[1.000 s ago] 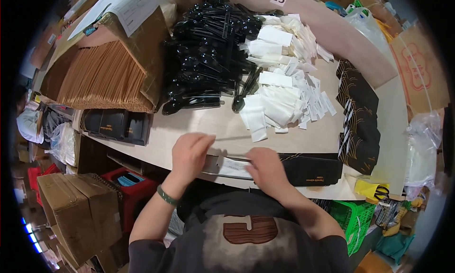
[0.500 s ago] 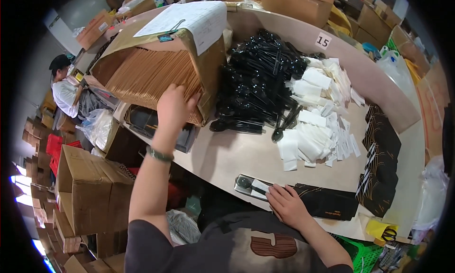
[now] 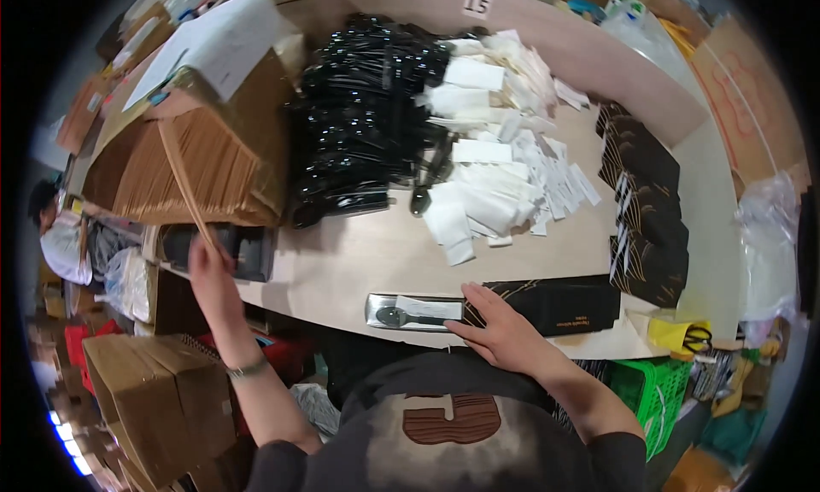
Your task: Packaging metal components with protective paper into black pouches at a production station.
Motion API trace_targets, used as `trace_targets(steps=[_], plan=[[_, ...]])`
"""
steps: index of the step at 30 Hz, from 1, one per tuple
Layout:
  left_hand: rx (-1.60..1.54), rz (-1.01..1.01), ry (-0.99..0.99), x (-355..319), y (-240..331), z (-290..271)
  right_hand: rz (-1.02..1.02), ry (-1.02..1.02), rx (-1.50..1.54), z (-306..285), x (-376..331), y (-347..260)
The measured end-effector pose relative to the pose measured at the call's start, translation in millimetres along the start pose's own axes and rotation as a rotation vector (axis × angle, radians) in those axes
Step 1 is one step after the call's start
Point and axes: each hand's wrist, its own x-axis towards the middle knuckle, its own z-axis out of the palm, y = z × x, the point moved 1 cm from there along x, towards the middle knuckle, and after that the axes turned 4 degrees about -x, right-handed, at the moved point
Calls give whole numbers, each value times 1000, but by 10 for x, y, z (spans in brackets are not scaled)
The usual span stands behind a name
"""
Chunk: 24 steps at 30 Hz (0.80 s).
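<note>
Left hand (image 3: 209,270) grip pinches brown sleeve (image 3: 184,184) at box edge; right hand (image 3: 504,334) flat on black sleeve (image 3: 547,304), table edge.

Box (image 3: 205,150) left of cutlery (image 3: 367,125) (napkins (image 3: 495,176) rt)

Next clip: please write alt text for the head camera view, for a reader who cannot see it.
At a tan worktable, the person's left hand pulls a brown paper sleeve from an open cardboard box, while the right hand rests on a long black pouch beside a clear-wrapped cutlery pack. Heaps of black plastic cutlery and white paper packets lie behind.
</note>
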Motion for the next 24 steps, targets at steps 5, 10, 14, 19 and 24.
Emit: trace_targets(steps=[5,10,14,19,24], plan=[[307,-177,-947,-872,-84,284,11,-30,-86,-35,-17,-28],[687,-88,-871,-968,-88,489,-17,-20,-37,55,26,29],[751,16,-937,-1552,-70,1135,-53,77,-10,109,185,-87],[717,74,-732,-1733,-177,1309,67,78,-21,57,116,-26],[348,-65,-1211,-2025,98,1485,9,172,-32,171,81,80]])
